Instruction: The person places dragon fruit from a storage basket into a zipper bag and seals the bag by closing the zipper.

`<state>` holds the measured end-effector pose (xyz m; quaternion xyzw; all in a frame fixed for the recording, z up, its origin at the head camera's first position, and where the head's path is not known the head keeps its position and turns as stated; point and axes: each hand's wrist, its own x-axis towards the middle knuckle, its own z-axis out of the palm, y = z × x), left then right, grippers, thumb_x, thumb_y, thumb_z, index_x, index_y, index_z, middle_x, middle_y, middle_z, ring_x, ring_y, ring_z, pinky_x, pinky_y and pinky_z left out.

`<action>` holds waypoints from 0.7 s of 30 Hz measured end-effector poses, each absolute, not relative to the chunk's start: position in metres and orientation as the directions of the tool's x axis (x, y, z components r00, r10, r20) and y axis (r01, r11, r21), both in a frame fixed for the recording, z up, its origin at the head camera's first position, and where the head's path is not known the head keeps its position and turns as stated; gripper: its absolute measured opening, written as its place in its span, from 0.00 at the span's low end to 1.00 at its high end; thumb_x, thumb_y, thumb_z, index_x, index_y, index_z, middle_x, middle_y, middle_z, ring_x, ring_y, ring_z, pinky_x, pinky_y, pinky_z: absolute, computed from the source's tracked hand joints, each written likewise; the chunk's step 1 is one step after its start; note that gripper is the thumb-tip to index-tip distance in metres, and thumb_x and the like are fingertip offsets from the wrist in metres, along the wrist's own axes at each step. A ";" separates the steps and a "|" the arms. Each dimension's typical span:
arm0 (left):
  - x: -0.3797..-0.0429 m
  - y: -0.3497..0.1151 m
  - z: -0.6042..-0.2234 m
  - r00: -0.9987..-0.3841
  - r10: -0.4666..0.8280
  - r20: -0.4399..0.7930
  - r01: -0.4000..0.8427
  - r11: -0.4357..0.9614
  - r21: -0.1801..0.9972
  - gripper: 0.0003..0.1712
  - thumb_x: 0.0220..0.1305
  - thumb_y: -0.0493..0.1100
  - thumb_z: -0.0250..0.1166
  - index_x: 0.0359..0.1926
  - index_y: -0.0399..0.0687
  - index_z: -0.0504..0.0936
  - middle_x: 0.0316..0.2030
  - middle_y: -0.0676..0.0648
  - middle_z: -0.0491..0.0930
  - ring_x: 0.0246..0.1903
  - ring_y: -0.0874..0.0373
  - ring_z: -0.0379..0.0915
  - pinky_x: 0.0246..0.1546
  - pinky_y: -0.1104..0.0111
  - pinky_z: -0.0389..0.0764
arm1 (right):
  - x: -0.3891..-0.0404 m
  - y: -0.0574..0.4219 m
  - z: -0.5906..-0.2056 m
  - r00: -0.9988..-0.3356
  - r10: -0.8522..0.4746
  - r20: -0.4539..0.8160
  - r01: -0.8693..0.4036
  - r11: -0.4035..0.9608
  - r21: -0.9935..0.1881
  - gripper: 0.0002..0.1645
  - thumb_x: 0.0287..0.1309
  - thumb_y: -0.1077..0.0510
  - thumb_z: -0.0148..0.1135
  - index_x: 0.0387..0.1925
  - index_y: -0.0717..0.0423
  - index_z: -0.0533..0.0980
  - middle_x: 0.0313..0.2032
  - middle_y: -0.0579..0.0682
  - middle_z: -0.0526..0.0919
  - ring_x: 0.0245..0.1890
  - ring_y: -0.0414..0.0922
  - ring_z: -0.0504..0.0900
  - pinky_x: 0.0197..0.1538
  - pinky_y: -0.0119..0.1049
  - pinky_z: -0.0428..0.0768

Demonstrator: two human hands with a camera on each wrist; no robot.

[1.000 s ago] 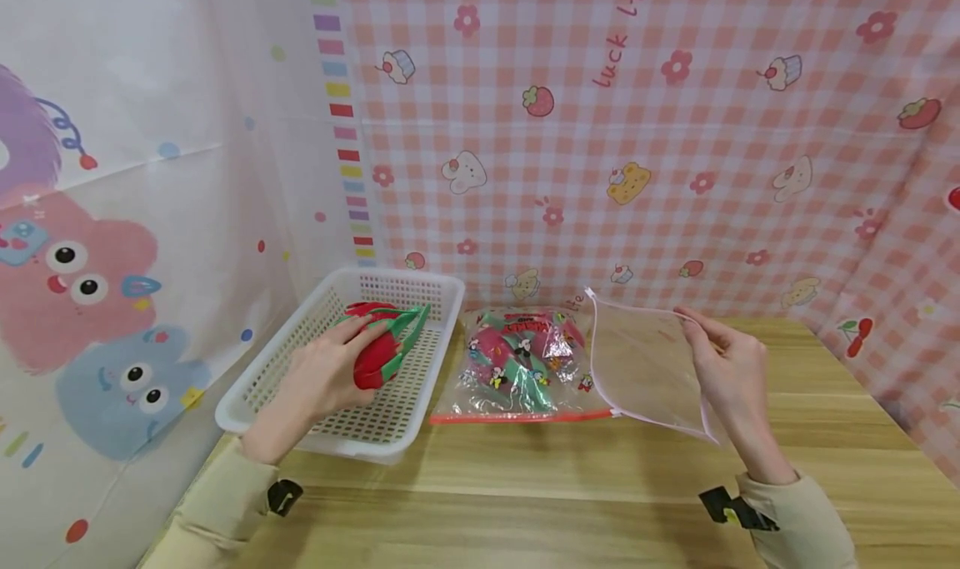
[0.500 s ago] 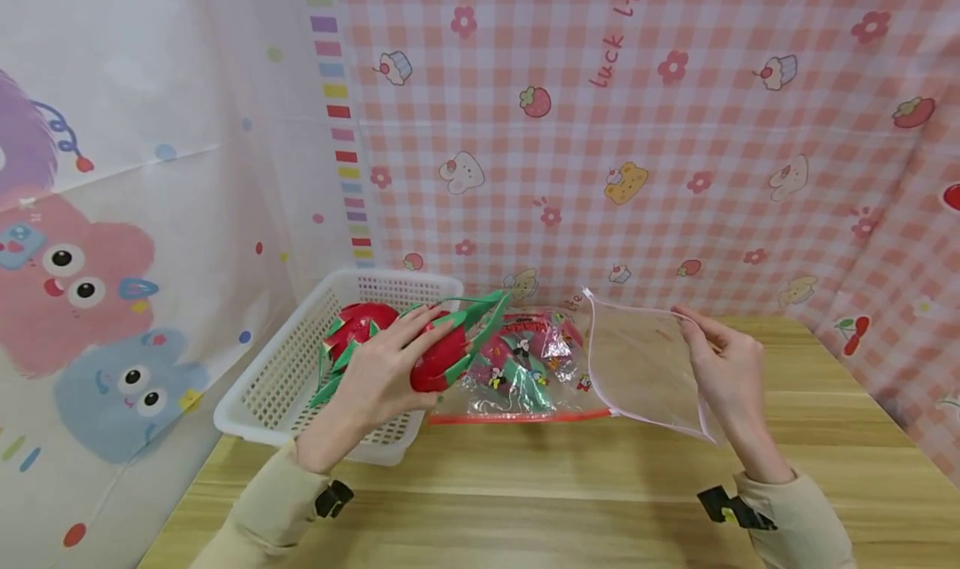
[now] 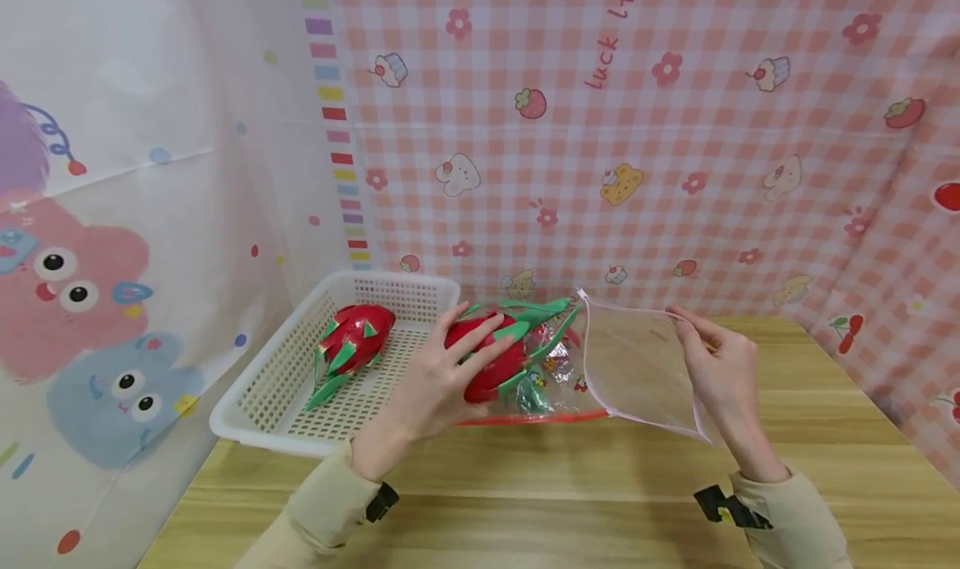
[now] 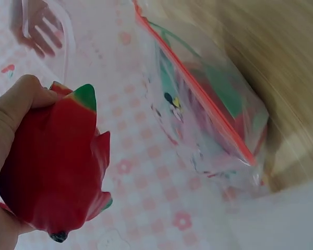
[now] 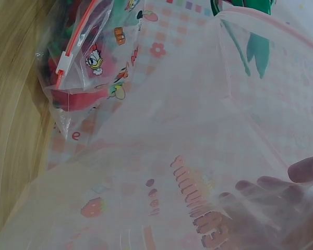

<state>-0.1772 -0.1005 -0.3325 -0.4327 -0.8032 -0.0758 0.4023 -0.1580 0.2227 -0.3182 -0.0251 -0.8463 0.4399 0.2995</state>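
Observation:
My left hand [image 3: 431, 386] grips a red dragon fruit with long green leaf tips [image 3: 498, 377], in front of a filled clear zip bag with cartoon prints and a red zipper [image 3: 562, 394]. The left wrist view shows thumb and fingers curled round the fruit's red body [image 4: 57, 166]. My right hand [image 3: 720, 373] pinches the edge of a second, see-through zip bag with a pale pink zipper [image 3: 637, 361], its mouth spread toward the fruit. In the right wrist view, green leaf tips [image 5: 258, 52] show at this bag's opening.
Another dragon fruit [image 3: 363, 336] lies in a white perforated basket [image 3: 258, 440] on the left. Everything rests on a wooden table [image 3: 570, 494], with a checked cloth [image 3: 675, 136] hanging behind and a patterned white cloth [image 3: 225, 194] at left.
My left hand has carried the dragon fruit out of the basket and rightward toward the pink-zipper bag, uncovering the other fruit in the basket. The right hand has stayed on the bag's edge.

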 end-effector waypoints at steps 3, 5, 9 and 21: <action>-0.175 -0.094 -0.332 -0.288 0.644 0.709 0.768 0.597 -0.230 0.50 0.30 0.58 0.81 0.60 0.52 0.74 0.60 0.45 0.75 0.61 0.39 0.67 0.59 0.53 0.74 | -0.158 0.223 -0.318 -0.819 0.306 0.486 -0.220 0.615 -0.757 0.18 0.66 0.50 0.53 0.51 0.51 0.81 0.48 0.57 0.83 0.03 0.31 0.51 0.07 0.30 0.55; -0.173 -0.088 -0.331 -0.277 0.647 0.710 0.774 0.588 -0.234 0.49 0.30 0.59 0.80 0.60 0.54 0.75 0.60 0.45 0.74 0.60 0.40 0.68 0.57 0.55 0.77 | -0.158 0.223 -0.318 -0.819 0.304 0.487 -0.222 0.616 -0.756 0.18 0.66 0.50 0.54 0.51 0.51 0.81 0.48 0.57 0.83 0.03 0.30 0.51 0.07 0.29 0.55; -0.169 -0.077 -0.330 -0.266 0.650 0.712 0.808 0.553 -0.203 0.48 0.31 0.58 0.80 0.59 0.55 0.76 0.62 0.43 0.71 0.60 0.41 0.68 0.54 0.57 0.79 | -0.157 0.221 -0.317 -0.821 0.291 0.490 -0.232 0.614 -0.754 0.19 0.66 0.50 0.54 0.51 0.52 0.81 0.48 0.59 0.83 0.03 0.31 0.51 0.07 0.29 0.55; -0.166 -0.044 -0.325 -0.223 0.685 0.693 0.820 0.516 -0.246 0.49 0.31 0.64 0.78 0.59 0.58 0.75 0.61 0.44 0.69 0.63 0.43 0.65 0.54 0.58 0.80 | -0.153 0.215 -0.315 -0.830 0.280 0.483 -0.230 0.617 -0.752 0.20 0.65 0.51 0.54 0.51 0.58 0.80 0.48 0.61 0.82 0.14 0.24 0.67 0.08 0.27 0.58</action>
